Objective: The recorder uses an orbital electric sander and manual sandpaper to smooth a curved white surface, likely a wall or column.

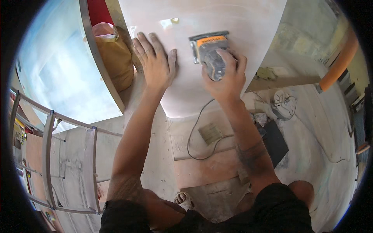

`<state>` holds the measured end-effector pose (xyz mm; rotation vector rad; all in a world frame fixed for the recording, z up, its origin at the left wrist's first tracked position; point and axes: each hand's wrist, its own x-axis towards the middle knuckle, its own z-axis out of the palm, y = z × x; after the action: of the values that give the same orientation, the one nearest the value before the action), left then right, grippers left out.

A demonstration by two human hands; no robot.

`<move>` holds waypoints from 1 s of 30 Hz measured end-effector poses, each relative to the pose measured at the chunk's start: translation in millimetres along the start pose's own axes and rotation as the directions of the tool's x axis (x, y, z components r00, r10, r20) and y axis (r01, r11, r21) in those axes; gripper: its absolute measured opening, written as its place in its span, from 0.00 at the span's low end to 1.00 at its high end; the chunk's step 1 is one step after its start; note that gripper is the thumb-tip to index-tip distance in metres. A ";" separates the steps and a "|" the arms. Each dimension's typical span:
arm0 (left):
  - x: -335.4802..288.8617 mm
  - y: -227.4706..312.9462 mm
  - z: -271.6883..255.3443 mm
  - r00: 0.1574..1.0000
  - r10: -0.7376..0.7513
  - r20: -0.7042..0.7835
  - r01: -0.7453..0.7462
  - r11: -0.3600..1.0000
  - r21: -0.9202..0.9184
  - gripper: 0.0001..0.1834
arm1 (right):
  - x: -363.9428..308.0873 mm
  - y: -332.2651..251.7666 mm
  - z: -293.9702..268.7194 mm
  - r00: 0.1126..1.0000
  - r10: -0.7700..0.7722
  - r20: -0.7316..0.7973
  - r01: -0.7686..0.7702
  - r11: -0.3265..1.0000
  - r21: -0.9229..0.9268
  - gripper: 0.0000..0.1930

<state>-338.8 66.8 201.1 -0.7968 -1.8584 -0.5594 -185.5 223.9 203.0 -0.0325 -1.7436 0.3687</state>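
Observation:
A pale pinkish-white panel (pixel 182 91) with a smooth, dusty surface stands in front of me. My right hand (pixel 231 77) is wrapped round the body of an electric sander (pixel 213 54), black and orange, whose flat pad lies against the panel. To the left of it, my left hand (pixel 157 64) rests flat on the same panel, fingers spread and dusty. A small yellowish patch (pixel 169 22) shows on the panel above the hands. From the sander's side a thin grey cord (pixel 189 139) loops down below the panel.
A metal ladder-like frame (pixel 48 151) stands at the left, below a large bluish-white panel (pixel 74 70). Beside that panel sits a yellow sack (pixel 113 58). On the right are an orange pipe (pixel 342 62), a coiled cord with a white round piece (pixel 283 105), and dark sheets (pixel 275 143).

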 end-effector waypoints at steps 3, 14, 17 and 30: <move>18.4 0.9 -1.4 1.000 0.030 -0.006 -0.029 0.984 0.178 0.46 | -18.0 21.5 -4.0 0.997 0.036 -0.072 -0.038 0.999 -0.025 0.31; -2.6 -19.6 20.7 0.957 -0.158 -0.242 0.122 0.980 -0.154 0.45 | -15.0 29.8 0.5 0.871 0.404 -0.278 -0.362 0.912 0.190 0.34; -22.1 -36.6 31.6 0.935 -0.168 -0.313 0.079 0.958 -0.277 0.43 | -27.7 10.4 12.3 0.958 0.201 -0.205 -0.204 0.979 0.009 0.36; -17.8 -25.9 22.6 0.840 -0.527 -0.131 0.374 0.737 -0.563 0.25 | -141.4 20.5 32.1 0.971 -0.160 0.178 0.159 0.987 0.019 0.29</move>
<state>-366.5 59.8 175.2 -0.5402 -1.6388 -1.4694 -190.5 204.5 57.9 0.1475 -1.9087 0.2634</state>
